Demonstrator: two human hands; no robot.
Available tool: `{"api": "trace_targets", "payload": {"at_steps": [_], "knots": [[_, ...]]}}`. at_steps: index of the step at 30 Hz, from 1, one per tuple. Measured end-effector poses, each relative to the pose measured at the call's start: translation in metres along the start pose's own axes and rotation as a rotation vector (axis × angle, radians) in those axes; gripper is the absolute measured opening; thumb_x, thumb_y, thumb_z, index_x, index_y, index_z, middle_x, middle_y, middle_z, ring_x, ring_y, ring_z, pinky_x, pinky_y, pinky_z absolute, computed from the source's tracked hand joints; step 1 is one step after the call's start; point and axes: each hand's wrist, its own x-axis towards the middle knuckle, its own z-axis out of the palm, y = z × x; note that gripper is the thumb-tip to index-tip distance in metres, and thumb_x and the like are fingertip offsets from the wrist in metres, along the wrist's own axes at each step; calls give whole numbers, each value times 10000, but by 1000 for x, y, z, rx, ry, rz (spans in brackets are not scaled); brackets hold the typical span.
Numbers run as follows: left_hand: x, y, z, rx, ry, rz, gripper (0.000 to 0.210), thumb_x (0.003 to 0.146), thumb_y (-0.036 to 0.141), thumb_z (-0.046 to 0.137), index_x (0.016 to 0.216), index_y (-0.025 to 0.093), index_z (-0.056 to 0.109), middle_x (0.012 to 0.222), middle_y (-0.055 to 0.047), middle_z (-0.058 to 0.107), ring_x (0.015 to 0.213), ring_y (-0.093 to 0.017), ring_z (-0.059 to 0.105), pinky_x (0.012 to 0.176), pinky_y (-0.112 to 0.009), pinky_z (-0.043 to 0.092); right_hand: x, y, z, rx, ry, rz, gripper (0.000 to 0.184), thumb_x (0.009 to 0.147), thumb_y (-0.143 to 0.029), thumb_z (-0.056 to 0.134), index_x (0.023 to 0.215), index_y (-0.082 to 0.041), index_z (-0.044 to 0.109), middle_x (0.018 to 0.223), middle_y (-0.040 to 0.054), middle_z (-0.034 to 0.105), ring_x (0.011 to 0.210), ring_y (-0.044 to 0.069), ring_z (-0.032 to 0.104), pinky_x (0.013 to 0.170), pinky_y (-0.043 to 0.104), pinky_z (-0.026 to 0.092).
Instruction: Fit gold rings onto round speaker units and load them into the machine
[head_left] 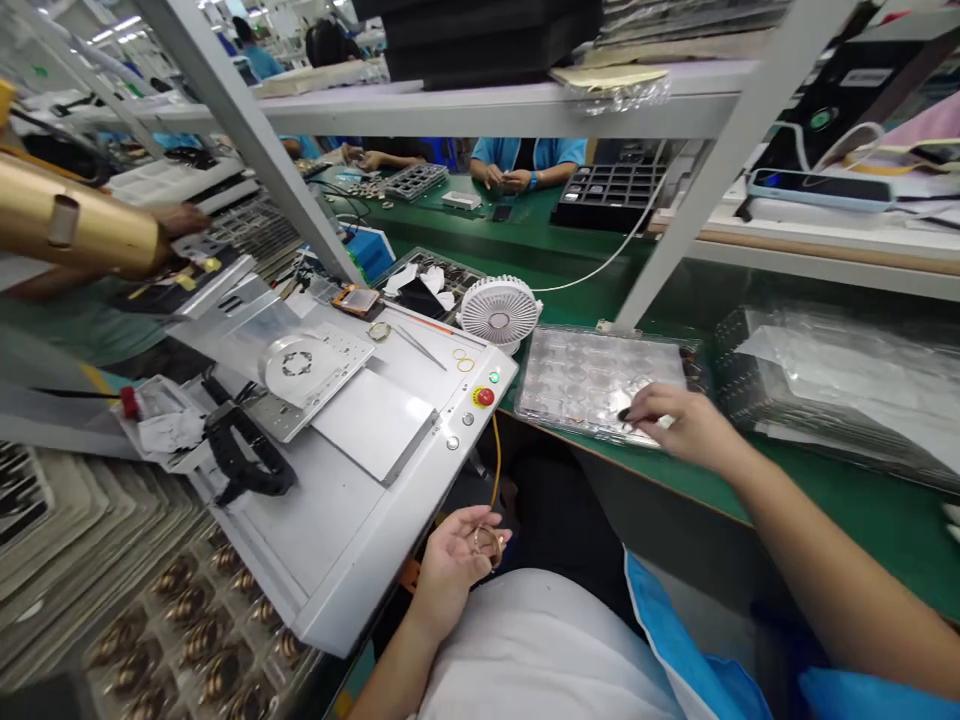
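Observation:
My left hand is closed around a gold-coloured ring that looks like a watch case, held low in front of my body. Farther right, my right hand pinches a small dark piece, whose kind I cannot make out. That hand is over the near right part of a clear plastic tray with rounded pockets, lying on the green bench. At lower left, a tray with several stacks of similar gold rings stands beside the machine.
The white machine has a red emergency button, a round fixture and tweezers on top. A white fan stands behind it. Stacked plastic trays are on the right. A shelf post slants down near the tray.

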Motion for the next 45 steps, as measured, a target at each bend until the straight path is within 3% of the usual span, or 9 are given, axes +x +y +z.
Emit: {"api": "trace_targets", "payload": {"at_steps": [4, 7, 12, 15, 18, 26, 31, 39, 45], "knots": [[0, 21, 16, -57, -185, -73, 925, 489, 521, 1022, 1289, 176, 712, 1134, -152, 760, 971, -245, 759, 822, -291, 578, 13, -105, 48, 478, -90, -437, 184, 992, -135, 621, 942, -229, 770, 971, 78, 697, 819, 162, 710, 691, 254, 575], [-4, 37, 19, -109, -243, -77, 1004, 451, 516, 1035, 1321, 154, 686, 994, -148, 781, 934, -273, 765, 782, -305, 566, 27, -149, 72, 650, -174, -584, 216, 997, -103, 590, 989, -226, 768, 1004, 87, 684, 844, 158, 702, 706, 249, 582], [-21, 43, 10, -76, -72, 84, 1123, 462, 495, 1041, 1431, 142, 598, 998, -154, 787, 960, -288, 758, 910, -380, 555, 34, -171, 109, 924, -149, -289, 249, 1013, -200, 612, 1234, -244, 718, 1218, 132, 653, 953, 211, 715, 789, 339, 632], [-29, 37, 6, -70, -20, 131, 1200, 439, 519, 1038, 1482, 172, 556, 1067, -151, 767, 1014, -309, 754, 845, -345, 570, 26, -185, 135, 1008, -77, -74, 273, 984, -260, 699, 1256, -239, 714, 987, 69, 680, 764, 180, 714, 657, 291, 628], [-32, 29, 5, -89, -14, 173, 1208, 431, 524, 1038, 1487, 200, 552, 1122, -151, 749, 1003, -300, 759, 774, -307, 574, 20, -200, 151, 975, 26, -61, 218, 993, -235, 679, 1197, -225, 756, 874, 37, 664, 645, 151, 694, 574, 263, 600], [-34, 22, 1, -105, -54, 205, 1203, 446, 532, 1032, 1496, 212, 538, 1235, -177, 714, 1002, -289, 759, 855, -344, 592, 26, -207, 145, 816, 168, -253, 302, 993, -131, 621, 1200, -268, 793, 890, 46, 705, 644, 146, 686, 571, 274, 593], [-34, 27, 1, -86, -11, 252, 1174, 470, 551, 1021, 1504, 354, 501, 1643, -189, 387, 986, -266, 771, 805, -336, 607, 28, -204, 142, 828, 84, -266, 236, 1000, -149, 607, 1031, -253, 816, 910, 60, 701, 635, 151, 689, 544, 275, 583], [-34, 33, -13, -33, -19, 157, 1188, 490, 517, 1030, 1496, 148, 516, 1085, -184, 775, 1044, -343, 756, 883, -392, 581, 53, -199, 127, 632, -158, -501, 146, 1015, -191, 588, 907, -212, 684, 948, 83, 655, 869, 197, 668, 741, 310, 563], [-32, 48, -6, -74, 87, 256, 1102, 479, 557, 1018, 1452, 249, 602, 1613, -196, 454, 1002, -285, 760, 832, -343, 587, 91, -210, 128, 587, -277, -468, 148, 1032, -234, 556, 889, -208, 584, 831, 45, 647, 744, 182, 604, 678, 303, 500]]}}
